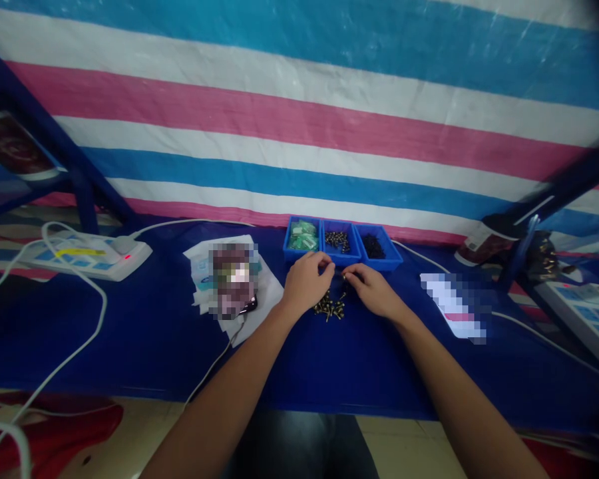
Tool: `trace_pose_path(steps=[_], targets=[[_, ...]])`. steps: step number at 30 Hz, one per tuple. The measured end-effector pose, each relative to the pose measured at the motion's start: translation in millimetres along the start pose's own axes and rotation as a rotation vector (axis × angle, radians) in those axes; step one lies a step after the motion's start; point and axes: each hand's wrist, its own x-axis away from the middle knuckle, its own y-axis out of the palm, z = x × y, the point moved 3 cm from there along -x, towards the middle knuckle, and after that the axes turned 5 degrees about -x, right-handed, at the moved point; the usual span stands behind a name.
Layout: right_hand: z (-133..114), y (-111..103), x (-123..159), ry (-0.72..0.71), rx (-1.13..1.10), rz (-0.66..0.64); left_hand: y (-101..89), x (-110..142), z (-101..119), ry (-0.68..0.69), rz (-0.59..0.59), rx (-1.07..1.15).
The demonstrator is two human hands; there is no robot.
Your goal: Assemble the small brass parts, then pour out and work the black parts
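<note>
My left hand (308, 281) is in front of the blue bins, its thumb and fingertips brought together; whatever they hold, if anything, is too small to make out. Close by on the right, my right hand (373, 290) pinches a small brass-and-black part at its fingertips. Below and between both hands lies a loose pile of small brass-and-black parts (330, 309) on the blue tabletop (349, 372). Behind the hands stand three joined bins: one with green pieces (303, 235), a middle one with similar brass-coloured parts (337, 241), and one with small black pieces (373, 247).
To the left, a pixelated phone (233, 279) lies on white papers (265, 293) with a cable attached. Another phone (452, 306) lies at the right. Power strips (132, 258) and white cables occupy the sides. Paper cups (482, 239) stand near the frame posts. Striped sheeting (299, 113) hangs behind.
</note>
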Motion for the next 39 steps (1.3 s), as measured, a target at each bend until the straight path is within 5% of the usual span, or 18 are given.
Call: trace_pose_path(steps=[4,9,16,39], targets=[[6,-1,-2,0.147,-0.327,0.038,-0.4,5,15,0.155,-0.051,0.018],[0,9,-1,0.233,-0.512,0.020,1.8,7,21,0.146,-0.054,0.042],[-4,16,-1,0.173,-0.496,0.092,2.7,8,17,0.038,0.014,-0.004],[-26,9,7,-0.060,-0.134,0.197,4.4,7,18,0.042,0.026,0.048]])
